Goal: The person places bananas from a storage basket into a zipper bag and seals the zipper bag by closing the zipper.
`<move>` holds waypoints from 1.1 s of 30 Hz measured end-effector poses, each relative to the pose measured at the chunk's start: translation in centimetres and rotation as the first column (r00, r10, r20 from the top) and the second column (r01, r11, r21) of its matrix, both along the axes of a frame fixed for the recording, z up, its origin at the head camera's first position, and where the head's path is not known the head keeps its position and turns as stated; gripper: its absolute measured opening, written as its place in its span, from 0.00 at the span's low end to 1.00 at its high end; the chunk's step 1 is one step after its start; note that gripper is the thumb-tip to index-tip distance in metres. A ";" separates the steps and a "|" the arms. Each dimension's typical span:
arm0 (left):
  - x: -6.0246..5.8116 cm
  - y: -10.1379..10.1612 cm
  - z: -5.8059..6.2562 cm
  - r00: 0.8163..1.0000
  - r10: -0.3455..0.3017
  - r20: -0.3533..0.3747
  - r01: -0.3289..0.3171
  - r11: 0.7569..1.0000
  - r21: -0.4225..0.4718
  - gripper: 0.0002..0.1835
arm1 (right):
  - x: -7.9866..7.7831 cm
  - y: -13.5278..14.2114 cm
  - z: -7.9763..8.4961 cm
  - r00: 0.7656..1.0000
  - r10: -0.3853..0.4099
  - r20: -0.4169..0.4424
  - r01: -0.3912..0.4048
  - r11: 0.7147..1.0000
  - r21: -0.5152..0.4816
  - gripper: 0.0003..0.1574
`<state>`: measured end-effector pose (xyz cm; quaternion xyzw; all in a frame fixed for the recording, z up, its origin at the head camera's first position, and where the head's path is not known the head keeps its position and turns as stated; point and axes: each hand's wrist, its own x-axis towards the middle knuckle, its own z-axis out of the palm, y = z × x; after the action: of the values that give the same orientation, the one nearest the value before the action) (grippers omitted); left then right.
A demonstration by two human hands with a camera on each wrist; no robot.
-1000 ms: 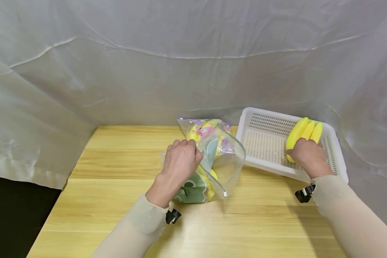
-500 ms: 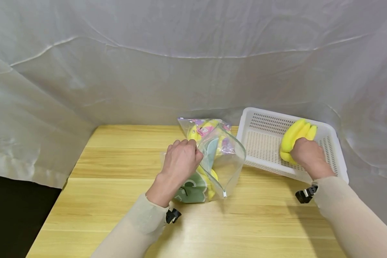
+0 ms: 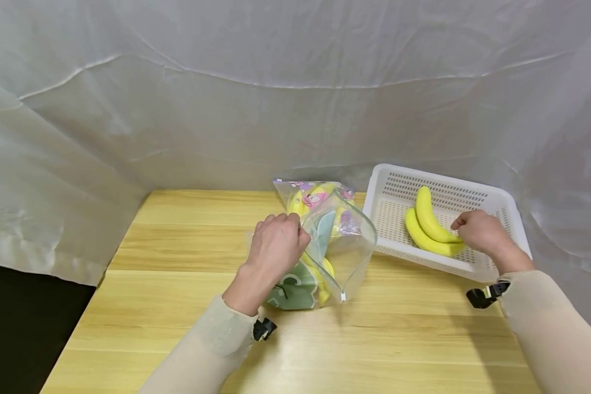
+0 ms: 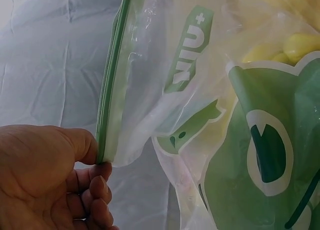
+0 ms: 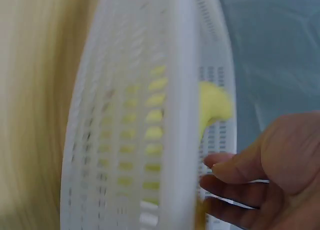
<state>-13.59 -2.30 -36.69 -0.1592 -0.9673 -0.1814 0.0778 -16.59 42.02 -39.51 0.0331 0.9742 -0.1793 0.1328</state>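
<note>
My left hand (image 3: 276,246) pinches the top edge of a clear zip bag (image 4: 215,150) with green cartoon print, between thumb and curled fingers. The bag's mouth gapes to the right, and yellow bananas show through its side. At the right, a bunch of yellow bananas (image 3: 426,232) lies on its side in a white perforated basket (image 3: 443,179); two of its fruits show. By its stem end is my right hand (image 3: 480,232). In the right wrist view its fingers (image 5: 235,190) are loosely bent, with nothing between them; the basket rim partly hides the bananas.
Behind the green-printed bag stands another zip bag (image 3: 315,197) with pink and purple print and bananas inside. The wooden table (image 3: 167,246) ends at a grey cloth backdrop (image 3: 226,126). A dark area lies beyond its left edge.
My right hand has tipped the bunch of bananas over to the left in the basket and let go, drawing slightly right. My left hand has stayed on the bag's edge.
</note>
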 end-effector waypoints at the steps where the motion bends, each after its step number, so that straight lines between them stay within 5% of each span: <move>1: 0.0 0.0 0.0 1.000 0.002 0.004 -0.002 1.000 -0.001 0.11 | 0.0 0.2 -0.1 1.000 0.002 -0.016 -0.002 0.999 0.037 0.23; 9: -0.1 0.0 0.1 1.000 0.009 0.022 -0.009 1.000 -0.004 0.11 | -0.3 -2.0 -0.8 0.990 0.050 -0.135 -0.033 0.992 0.125 0.30; 18: -0.2 0.2 0.3 0.999 0.002 0.042 -0.002 1.000 -0.002 0.11 | -0.7 -3.2 -1.5 0.974 0.203 -0.103 -0.188 0.973 0.134 0.32; 26: -0.2 0.2 0.3 1.000 -0.003 0.024 0.003 1.000 -0.004 0.12 | -1.7 -1.6 -2.5 0.978 0.079 -0.195 -0.057 0.991 0.119 0.30; 33: -0.1 0.3 0.4 1.000 -0.003 0.031 0.003 1.000 -0.010 0.11 | -1.5 -1.5 -2.7 0.986 0.120 -0.112 -0.096 0.975 0.201 0.53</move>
<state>-13.68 -2.03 -36.34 -0.1584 -0.9691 -0.1789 0.0616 -18.07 40.49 -42.16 -0.0182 0.9938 -0.0774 0.0782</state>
